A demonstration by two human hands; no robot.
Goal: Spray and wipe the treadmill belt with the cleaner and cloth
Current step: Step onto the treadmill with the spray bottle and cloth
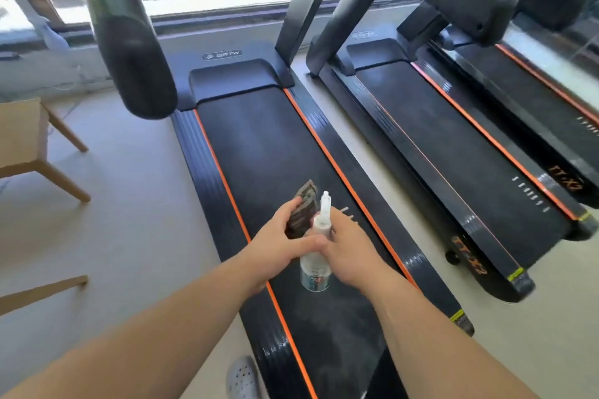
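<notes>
Spray bottle [315, 269] held above near belt, my right hand [351, 251] wrapped round neck. Light, slick plastic, so I'd hold below nozzle. Left hand [278, 238] alongside, touching, grips folded cloth [303, 209]: soft, limp. Treadmill belt [275, 146] runs beyond.

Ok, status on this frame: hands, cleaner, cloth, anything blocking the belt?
Left hand grips folded cloth. Right hand grips spray bottle near its neck, over belt. Nothing seen lying on belt ahead.

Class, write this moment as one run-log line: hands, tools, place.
left hand: holds cloth | right hand: grips spray bottle | place: both over treadmill belt
</notes>
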